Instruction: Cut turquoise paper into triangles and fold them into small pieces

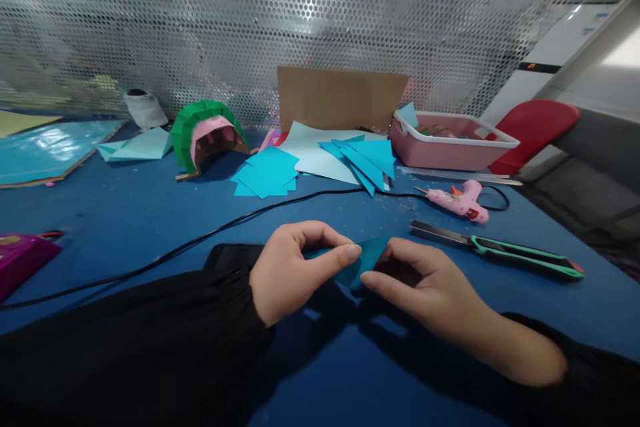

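- Beside the scissors (500, 252), off their blade tips, a teal paper piece (369, 255) is held between both hands.
- Left hand (293, 270) and right hand (425, 287) each pinch it at opposite edges.
- Likely light, thin and easily creased, so best held gently by the edges.

We see a blue table (120, 213) closed along its far edge by a perforated metal screen (320, 7) that catches bright glints of light. Beyond the far right corner stand a red chair (535, 123) and what may be a white air-conditioning cabinet (555, 57), rather blurred.
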Tool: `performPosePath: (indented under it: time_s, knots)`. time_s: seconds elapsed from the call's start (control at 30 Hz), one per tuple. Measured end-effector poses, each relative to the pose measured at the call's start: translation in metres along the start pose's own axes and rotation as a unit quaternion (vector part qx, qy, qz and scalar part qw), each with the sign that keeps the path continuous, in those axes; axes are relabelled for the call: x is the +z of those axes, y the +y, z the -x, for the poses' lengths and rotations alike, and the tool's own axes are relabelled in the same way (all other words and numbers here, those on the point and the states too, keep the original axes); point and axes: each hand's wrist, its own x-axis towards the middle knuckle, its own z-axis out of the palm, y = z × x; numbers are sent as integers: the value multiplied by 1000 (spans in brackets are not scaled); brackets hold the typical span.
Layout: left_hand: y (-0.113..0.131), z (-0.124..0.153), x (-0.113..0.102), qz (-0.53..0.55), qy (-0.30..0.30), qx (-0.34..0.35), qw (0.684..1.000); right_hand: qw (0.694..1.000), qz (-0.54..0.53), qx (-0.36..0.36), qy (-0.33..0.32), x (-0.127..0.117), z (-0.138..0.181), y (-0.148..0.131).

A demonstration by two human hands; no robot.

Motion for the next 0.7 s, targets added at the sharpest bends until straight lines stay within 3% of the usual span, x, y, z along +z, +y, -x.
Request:
performPosePath:
  time_s: [0.07,0.13,0.3,0.47,0.7]
  knots:
    - [-1,0,0,23,-4,3,1000,998,53,-10,-20,0,0,0]
    - [-3,-1,1,41,-10,-3,999,997,74,-13,7,-1,0,-1]
    - [-7,-2,2,27,-56,-42,997,998,31,14,58,-2,-1,-2]
    - [-5,0,2,-33,-62,-19,997,999,20,34,3,-2,-2,-2]
    - [-3,2,3,16,-83,-36,996,1000,5,18,-21,-2,-2,-2]
